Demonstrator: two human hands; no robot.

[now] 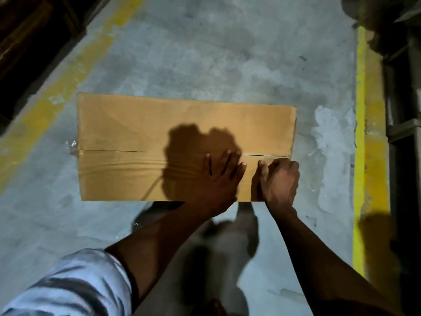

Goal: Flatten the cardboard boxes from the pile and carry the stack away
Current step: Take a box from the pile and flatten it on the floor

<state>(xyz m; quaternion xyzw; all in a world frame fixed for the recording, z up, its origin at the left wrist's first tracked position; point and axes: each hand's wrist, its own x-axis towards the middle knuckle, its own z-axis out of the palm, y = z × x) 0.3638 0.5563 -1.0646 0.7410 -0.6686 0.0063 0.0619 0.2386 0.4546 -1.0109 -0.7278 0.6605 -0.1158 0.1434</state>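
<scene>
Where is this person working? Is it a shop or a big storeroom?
Probably a warehouse or big storeroom, not a shop. The floor is bare grey concrete with yellow painted lines marking a lane, dark metal racking stands at the right edge, and a cardboard box lies on the floor.

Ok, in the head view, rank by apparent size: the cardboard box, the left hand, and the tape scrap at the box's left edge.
1. cardboard box
2. left hand, though it is nearer the camera
3. tape scrap
</scene>
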